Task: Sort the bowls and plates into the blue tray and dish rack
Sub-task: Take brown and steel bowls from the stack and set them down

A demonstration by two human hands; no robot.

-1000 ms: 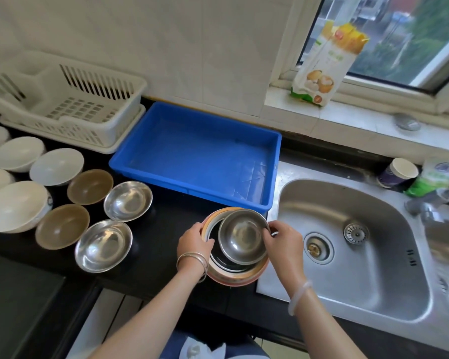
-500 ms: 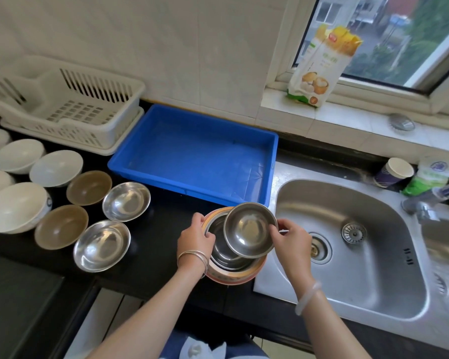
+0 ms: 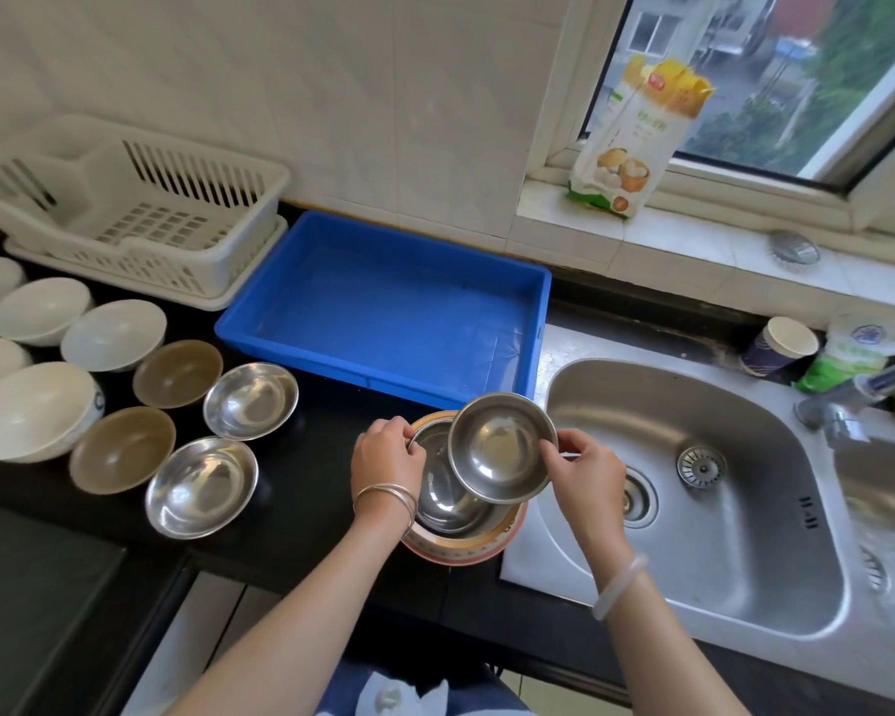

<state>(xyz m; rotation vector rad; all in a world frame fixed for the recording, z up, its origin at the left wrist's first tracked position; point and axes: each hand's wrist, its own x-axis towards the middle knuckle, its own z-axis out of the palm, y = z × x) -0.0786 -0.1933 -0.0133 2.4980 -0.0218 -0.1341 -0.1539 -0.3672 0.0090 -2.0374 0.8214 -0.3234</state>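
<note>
Since lifted higher: steel plate [image 3: 502, 448].

- Daylight enters through the window [image 3: 776, 80] at upper right; the scene is bright and soft-shadowed.
- Glare patches sit on the steel bowls [image 3: 251, 400] and sink [image 3: 693, 509].
- Wide-angle distortion bends the edges, and the far right is slightly smeared.

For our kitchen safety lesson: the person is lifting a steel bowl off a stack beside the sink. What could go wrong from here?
1. The right hand pinches the top bowl only at its rim; smooth steel might slip and fall.
2. The stack sits at the sink edge, steadied by the left hand; a nudge could tip it in.
3. The tray is close behind, so the tilted bowl may knock its wall.
</note>
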